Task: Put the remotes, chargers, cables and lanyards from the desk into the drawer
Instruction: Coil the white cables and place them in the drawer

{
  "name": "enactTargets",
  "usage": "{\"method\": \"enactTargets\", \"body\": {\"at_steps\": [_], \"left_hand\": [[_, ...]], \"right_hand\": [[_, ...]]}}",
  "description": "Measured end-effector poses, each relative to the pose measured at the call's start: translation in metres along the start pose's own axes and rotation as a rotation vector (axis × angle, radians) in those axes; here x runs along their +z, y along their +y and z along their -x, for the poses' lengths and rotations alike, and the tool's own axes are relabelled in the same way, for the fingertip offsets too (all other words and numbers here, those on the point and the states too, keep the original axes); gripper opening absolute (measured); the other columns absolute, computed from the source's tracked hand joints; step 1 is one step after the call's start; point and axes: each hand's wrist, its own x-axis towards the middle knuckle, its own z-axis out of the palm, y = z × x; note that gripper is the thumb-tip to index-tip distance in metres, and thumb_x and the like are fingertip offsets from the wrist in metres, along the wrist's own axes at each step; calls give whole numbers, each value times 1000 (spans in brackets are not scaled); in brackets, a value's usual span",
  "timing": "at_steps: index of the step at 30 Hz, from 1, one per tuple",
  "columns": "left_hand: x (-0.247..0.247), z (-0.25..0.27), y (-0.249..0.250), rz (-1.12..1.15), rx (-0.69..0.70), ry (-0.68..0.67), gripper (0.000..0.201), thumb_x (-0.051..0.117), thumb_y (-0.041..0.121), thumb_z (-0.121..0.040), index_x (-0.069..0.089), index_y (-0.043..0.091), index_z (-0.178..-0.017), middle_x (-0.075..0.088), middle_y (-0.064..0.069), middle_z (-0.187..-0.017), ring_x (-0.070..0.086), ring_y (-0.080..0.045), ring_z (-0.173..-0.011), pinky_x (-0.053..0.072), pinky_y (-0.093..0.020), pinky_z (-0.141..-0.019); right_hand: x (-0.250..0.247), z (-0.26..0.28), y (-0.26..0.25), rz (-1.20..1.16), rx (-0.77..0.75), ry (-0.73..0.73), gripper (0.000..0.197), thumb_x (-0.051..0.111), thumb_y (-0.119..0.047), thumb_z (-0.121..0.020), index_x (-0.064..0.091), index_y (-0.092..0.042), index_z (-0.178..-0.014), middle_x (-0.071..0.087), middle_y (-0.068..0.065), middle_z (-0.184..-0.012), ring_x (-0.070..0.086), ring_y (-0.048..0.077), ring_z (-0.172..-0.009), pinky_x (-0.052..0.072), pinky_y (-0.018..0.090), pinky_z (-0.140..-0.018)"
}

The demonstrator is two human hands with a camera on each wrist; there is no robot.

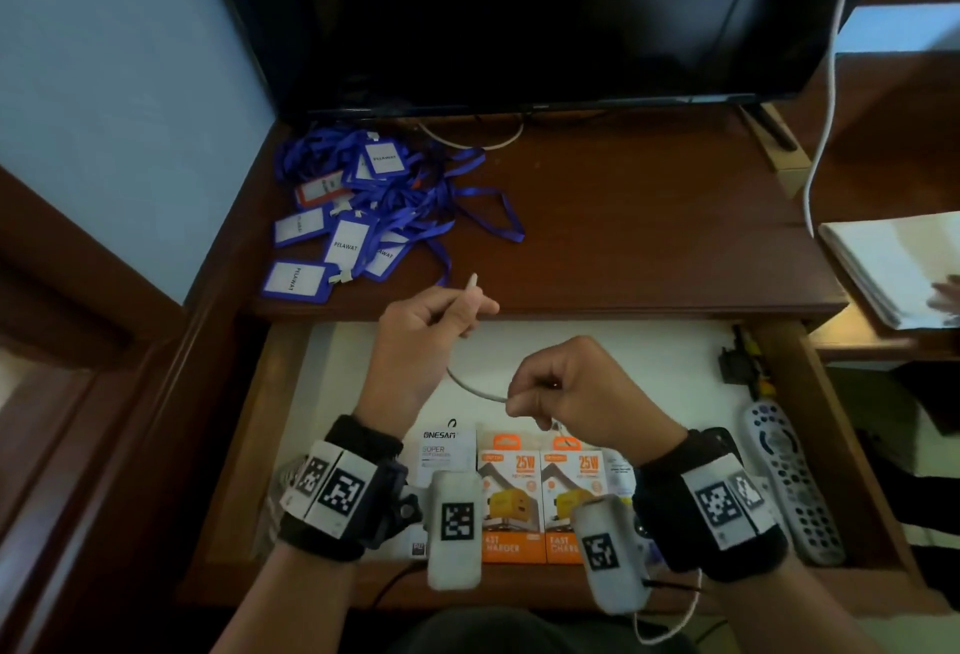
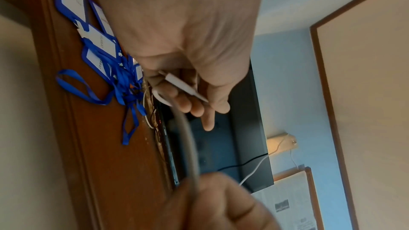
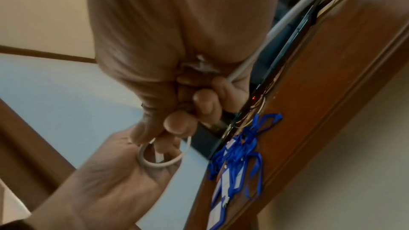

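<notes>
Both hands hold one white cable [image 1: 470, 385] above the open drawer [image 1: 291, 393]. My left hand [image 1: 441, 313] grips its plug end [image 2: 183, 86], which sticks up past the fingers. My right hand [image 1: 540, 393] pinches the cable farther along, with a loop [image 3: 161, 155] of it between the two hands. A heap of blue lanyards [image 1: 374, 201] with white badge holders lies on the desk's back left, also in the left wrist view [image 2: 106, 69] and the right wrist view [image 3: 239, 149]. In the drawer lie two orange charger boxes [image 1: 540, 502], a white charger box [image 1: 448, 448] and a grey remote [image 1: 795, 482].
A black TV [image 1: 519, 14] stands at the back of the wooden desk [image 1: 623, 216], with a thick white cable [image 1: 826, 97] hanging at its right. A stack of papers [image 1: 893, 263] lies on the right. Black plugs [image 1: 737, 362] sit in the drawer's far right corner.
</notes>
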Motion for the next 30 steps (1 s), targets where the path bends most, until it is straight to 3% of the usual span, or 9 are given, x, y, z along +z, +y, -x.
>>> {"method": "enactTargets", "body": {"at_steps": [2, 5, 10, 15, 20, 23, 26, 28, 30], "left_hand": [[3, 1, -3, -5, -9, -47, 26, 54, 27, -94, 75, 16, -82, 63, 6, -68, 57, -5, -70, 44, -8, -73], [9, 3, -3, 101, -92, -124, 32, 53, 29, -93, 74, 12, -76, 62, -1, -66, 62, -12, -73, 46, -9, -75], [21, 4, 7, 690, -340, -231, 34, 54, 30, -82, 72, 10, -63, 55, -5, -56, 50, -13, -55, 46, -22, -60], [30, 1, 10, 732, -407, -329, 37, 51, 31, -85, 69, 6, -65, 38, 0, -47, 40, -13, -47, 38, -21, -51], [35, 0, 8, 738, -508, -362, 40, 45, 31, -92, 63, 7, -65, 26, 5, -44, 28, -11, -43, 29, -21, -47], [35, -2, 7, 747, -581, -375, 40, 40, 28, -98, 54, 7, -67, 24, 6, -44, 26, -8, -39, 29, -18, -42], [35, -4, 5, 744, -631, -370, 40, 41, 29, -98, 47, 10, -64, 23, 7, -43, 23, -7, -37, 28, -17, -40], [35, -5, 2, 704, -644, -347, 42, 43, 28, -97, 47, 12, -59, 23, 7, -42, 22, -8, -38, 28, -18, -41], [34, -5, -1, 656, -654, -347, 44, 43, 29, -97, 47, 15, -55, 25, 7, -42, 25, -10, -43, 29, -21, -49]], "right_hand": [[-3, 1, -3, -33, -48, 1, 21, 69, -3, -83, 67, -17, -67, 57, -5, -50, 50, 4, -45, 41, 13, -53], [-9, 3, -5, -82, -107, 90, 19, 65, -3, -87, 66, -11, -70, 53, -6, -49, 44, 3, -43, 36, 12, -50], [-18, 6, -1, -290, -184, 300, 23, 56, -1, -92, 63, -6, -71, 47, -7, -49, 36, 4, -44, 31, 13, -48], [-22, 3, 5, -236, -151, 551, 20, 62, -13, -91, 63, -7, -72, 47, -12, -53, 34, 6, -48, 30, 20, -47], [-19, 1, 9, -205, -99, 574, 14, 65, -14, -89, 65, -4, -80, 49, -10, -56, 36, 3, -48, 31, 16, -47], [-17, 2, 8, -198, -29, 483, 15, 62, -22, -91, 69, -9, -88, 49, -14, -54, 37, 0, -48, 31, 14, -49], [-11, 4, 7, -177, 0, 376, 27, 54, -37, -91, 73, -18, -93, 34, -9, -48, 29, 6, -46, 24, 20, -46], [-7, 3, 9, -175, 6, 362, 27, 51, -33, -95, 75, -20, -91, 29, -1, -51, 26, 10, -47, 21, 26, -48], [-7, 1, 13, -187, 34, 371, 27, 50, -24, -98, 73, -13, -89, 32, 0, -49, 27, 10, -45, 22, 28, -49]]}}
